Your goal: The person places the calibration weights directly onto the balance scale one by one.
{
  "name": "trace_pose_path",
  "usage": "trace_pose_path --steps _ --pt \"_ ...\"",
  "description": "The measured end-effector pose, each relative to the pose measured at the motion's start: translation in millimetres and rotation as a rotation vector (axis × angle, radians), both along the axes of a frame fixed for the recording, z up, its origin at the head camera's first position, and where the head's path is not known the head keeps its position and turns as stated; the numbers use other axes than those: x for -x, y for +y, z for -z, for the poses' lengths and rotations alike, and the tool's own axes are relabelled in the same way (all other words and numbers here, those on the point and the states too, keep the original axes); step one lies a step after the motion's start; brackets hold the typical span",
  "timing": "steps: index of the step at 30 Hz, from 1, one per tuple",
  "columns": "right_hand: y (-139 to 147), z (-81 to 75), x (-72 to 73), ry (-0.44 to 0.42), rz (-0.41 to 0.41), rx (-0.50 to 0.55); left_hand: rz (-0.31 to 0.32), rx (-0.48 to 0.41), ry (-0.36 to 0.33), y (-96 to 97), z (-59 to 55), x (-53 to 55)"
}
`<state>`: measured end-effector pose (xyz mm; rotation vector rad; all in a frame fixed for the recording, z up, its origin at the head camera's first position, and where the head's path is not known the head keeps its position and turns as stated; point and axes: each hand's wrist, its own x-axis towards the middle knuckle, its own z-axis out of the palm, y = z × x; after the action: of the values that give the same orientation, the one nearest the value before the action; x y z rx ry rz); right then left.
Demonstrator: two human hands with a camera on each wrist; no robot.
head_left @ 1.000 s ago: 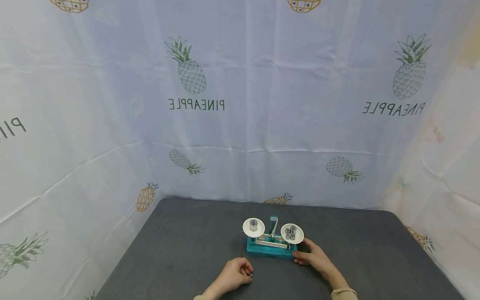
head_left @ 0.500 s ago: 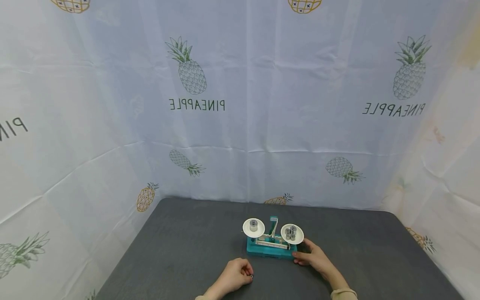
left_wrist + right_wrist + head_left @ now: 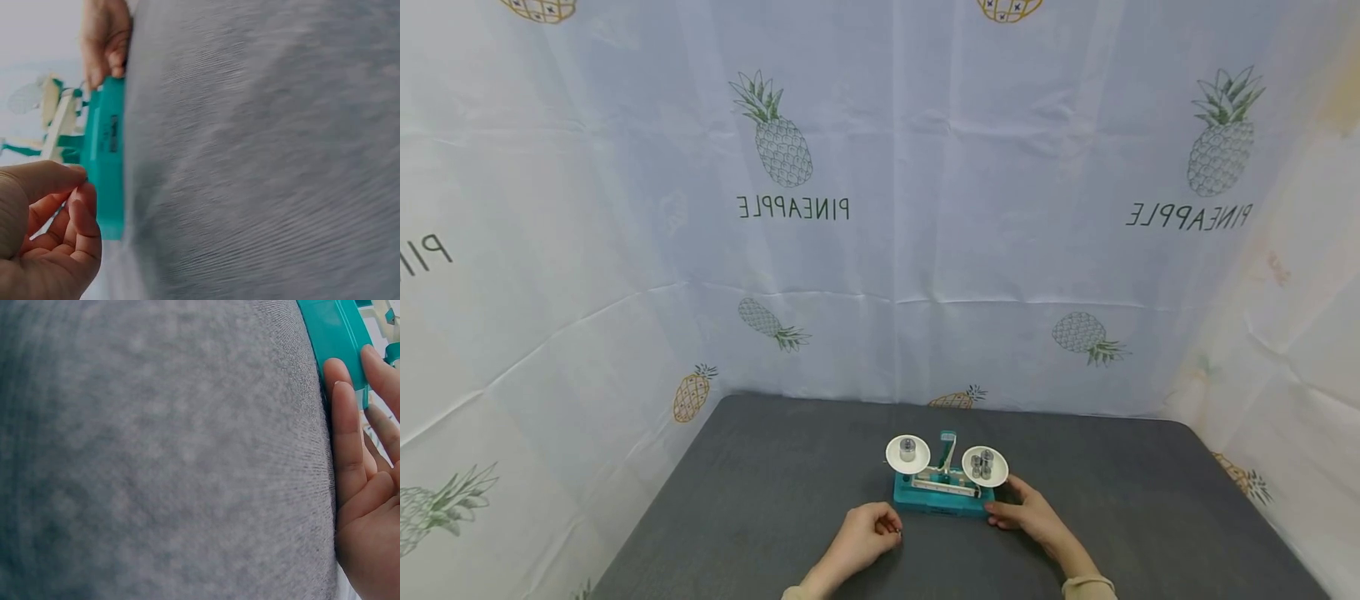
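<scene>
A teal balance scale (image 3: 932, 502) with two white pans stands on the dark table. One metal weight (image 3: 907, 451) sits on the left pan (image 3: 893, 465), and several smaller weights (image 3: 982, 465) crowd the right pan (image 3: 1000, 477). In front of the scale's left end, my left hand (image 3: 867, 537) pinches a tiny metal piece between thumb and fingertips; the fingers mostly hide it. My right hand (image 3: 1032, 518) grips the right end of the scale's base. In the right wrist view, fingertips touch the teal base (image 3: 334, 337).
Grey-black cloth covers the table (image 3: 760, 500). Behind it and along both sides hangs a pale curtain (image 3: 895, 250) printed with pineapples.
My left hand has risen slightly toward the scale, still pinching the tiny piece, which shows less now. The right hand has stayed at the base, and the weights have not moved.
</scene>
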<state>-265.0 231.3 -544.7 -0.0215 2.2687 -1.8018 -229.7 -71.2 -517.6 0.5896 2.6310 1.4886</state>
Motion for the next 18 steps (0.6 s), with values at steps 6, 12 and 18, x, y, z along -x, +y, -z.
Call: trace_pose_path --steps 6,12,18 --pt "0 0.5 0.6 -0.001 0.003 -0.006 -0.055 0.001 0.100 -4.4 -17.6 8.2" --pt "0 0.9 0.4 0.001 0.001 0.002 -0.096 -0.005 0.173 -5.6 -37.9 13.2" --pt "1 0.4 -0.1 0.001 -0.009 0.006 -0.125 0.009 0.217 -3.3 -52.6 20.1"
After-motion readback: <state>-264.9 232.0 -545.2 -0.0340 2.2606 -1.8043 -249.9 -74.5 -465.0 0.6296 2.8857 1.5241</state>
